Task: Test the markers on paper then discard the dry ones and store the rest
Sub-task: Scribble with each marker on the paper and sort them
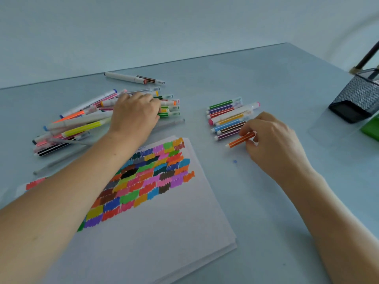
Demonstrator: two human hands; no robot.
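Observation:
A stack of white paper lies in front of me, its upper part covered with many coloured test scribbles. My left hand rests palm down on a large loose pile of markers at the left, fingers curled over several green ones. My right hand pinches an orange striped marker at the near end of a neat row of markers on the right. A single white marker lies apart at the back.
A black mesh holder stands at the right table edge, with a green object beside it. A clear pen lies left of the paper. A small blue speck marks the table near my right hand.

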